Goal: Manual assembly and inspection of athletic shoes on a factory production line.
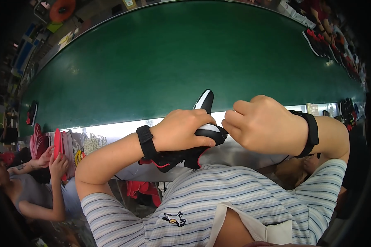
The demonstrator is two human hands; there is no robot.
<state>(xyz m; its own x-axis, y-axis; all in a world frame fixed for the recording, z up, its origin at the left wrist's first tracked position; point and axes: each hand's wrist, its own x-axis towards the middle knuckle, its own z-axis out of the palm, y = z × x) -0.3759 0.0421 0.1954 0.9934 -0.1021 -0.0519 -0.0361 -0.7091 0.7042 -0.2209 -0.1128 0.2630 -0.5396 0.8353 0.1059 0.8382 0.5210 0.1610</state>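
My left hand (181,131) is gripping a black, white and red shoe upper (193,144) against my chest, above the green conveyor belt (173,61). My right hand (264,123) is pinching closed just beside its top edge.

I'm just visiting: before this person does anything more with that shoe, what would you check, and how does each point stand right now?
1. Left hand grips the shoe firmly: ok, fingers wrap over it.
2. Right hand pinches something at the shoe's top: cannot tell, the fist hides it.
3. Shoe held off the green belt: ok, it is in front of the chest.
4. Belt ahead free: ok, other shoes lie far right.
5. Co-worker's hands stay apart: ok, low at the left.
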